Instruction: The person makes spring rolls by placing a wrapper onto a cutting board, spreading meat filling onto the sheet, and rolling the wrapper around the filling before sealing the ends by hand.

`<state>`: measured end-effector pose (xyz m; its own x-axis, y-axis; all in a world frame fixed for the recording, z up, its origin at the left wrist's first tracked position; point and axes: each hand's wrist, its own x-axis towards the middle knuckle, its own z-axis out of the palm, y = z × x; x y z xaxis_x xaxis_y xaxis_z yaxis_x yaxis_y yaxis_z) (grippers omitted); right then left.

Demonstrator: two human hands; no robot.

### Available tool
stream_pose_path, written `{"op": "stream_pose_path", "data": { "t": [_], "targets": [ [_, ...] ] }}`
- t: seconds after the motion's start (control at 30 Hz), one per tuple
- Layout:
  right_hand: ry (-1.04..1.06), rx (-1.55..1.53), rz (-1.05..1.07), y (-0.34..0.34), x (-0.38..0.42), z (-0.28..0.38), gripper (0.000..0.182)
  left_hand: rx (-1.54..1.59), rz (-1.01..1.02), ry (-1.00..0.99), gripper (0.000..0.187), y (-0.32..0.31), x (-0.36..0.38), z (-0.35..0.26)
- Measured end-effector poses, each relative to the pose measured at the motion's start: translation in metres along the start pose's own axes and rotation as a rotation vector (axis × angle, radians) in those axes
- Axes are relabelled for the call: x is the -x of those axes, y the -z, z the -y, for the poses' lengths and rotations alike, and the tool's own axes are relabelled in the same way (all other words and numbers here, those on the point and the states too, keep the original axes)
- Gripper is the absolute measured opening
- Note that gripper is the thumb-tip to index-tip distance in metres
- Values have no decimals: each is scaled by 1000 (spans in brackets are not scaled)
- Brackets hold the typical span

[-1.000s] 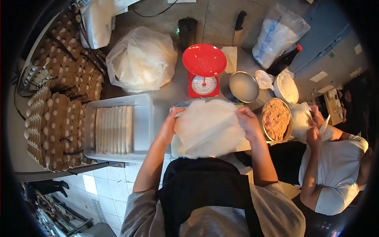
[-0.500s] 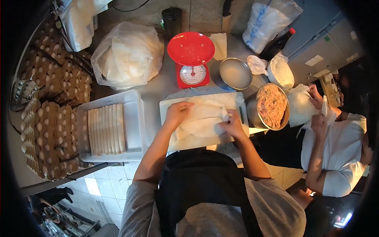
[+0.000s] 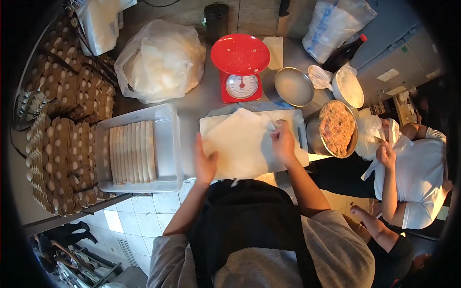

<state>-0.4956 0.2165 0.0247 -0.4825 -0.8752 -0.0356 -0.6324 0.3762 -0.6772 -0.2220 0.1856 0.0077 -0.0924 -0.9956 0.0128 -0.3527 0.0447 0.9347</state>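
A thin, pale wrapper sheet (image 3: pixel 237 139) lies spread on the white cutting board (image 3: pixel 301 156), one corner pointing to the far edge. My left hand (image 3: pixel 205 163) is over the board's left edge, slightly blurred, thumb apart from the fingers and nothing in it. On the board's right side, my right hand (image 3: pixel 284 144) has its fingers curled together beside the sheet. A small whitish bit shows at its fingertips; what it is I cannot make out. Left of the board, long pale rolls (image 3: pixel 133 152) lie side by side in a clear plastic tub (image 3: pixel 168 168).
Behind the board stand a red scale (image 3: pixel 241 86) and a metal bowl of cloudy liquid (image 3: pixel 294 87). To the right is a pot of minced filling (image 3: pixel 338 127). Egg trays (image 3: pixel 62 158) are stacked at left, near a plastic bag (image 3: pixel 161 62). A co-worker (image 3: pixel 408 168) stands at right.
The sheet, rumpled and folded before, now lies flatter with a corner toward the far side. My left hand has moved off it toward me; my right hand has moved slightly away from me.
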Motion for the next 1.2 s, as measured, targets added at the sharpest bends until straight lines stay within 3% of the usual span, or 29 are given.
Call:
{"op": "stream_pose_path", "data": {
  "t": [0.07,0.17,0.3,0.37,0.4,0.5,0.53,0.63,0.73,0.83,0.87,0.97,1.13,1.2],
  "targets": [
    [-24,26,-11,18,-14,1,47,236,129,71,79,-10,22,-10],
    [241,28,-251,20,-26,-17,46,502,168,160,79,-20,33,-35],
    [299,282,-355,19,9,-36,44,155,194,97,56,-17,1,-5],
    [205,157,-321,14,36,-39,40,46,223,159,41,-16,-26,5],
    [156,94,-306,11,47,-38,38,46,189,149,33,-13,-35,-20],
    [225,69,-290,11,61,-37,33,217,330,129,36,-27,-70,-13],
    [253,56,-308,13,60,-33,34,25,395,84,36,-29,-80,-15],
    [326,82,-343,10,48,-35,27,-145,319,-60,37,-33,-78,-18],
    [289,288,-273,10,19,-35,19,-240,132,-237,49,-22,-57,-6],
    [523,287,-247,9,-6,-18,17,-403,104,-215,66,-8,-19,-5],
    [522,349,-210,8,-9,-17,35,-411,111,-186,69,-4,-10,-8],
    [480,445,-165,15,6,-3,29,-423,125,-127,76,4,3,-12],
    [434,685,-150,27,21,-29,46,-371,233,-20,80,11,8,-21],
    [425,682,-157,31,18,-27,47,-430,185,54,77,15,10,-39]
  ]
}}
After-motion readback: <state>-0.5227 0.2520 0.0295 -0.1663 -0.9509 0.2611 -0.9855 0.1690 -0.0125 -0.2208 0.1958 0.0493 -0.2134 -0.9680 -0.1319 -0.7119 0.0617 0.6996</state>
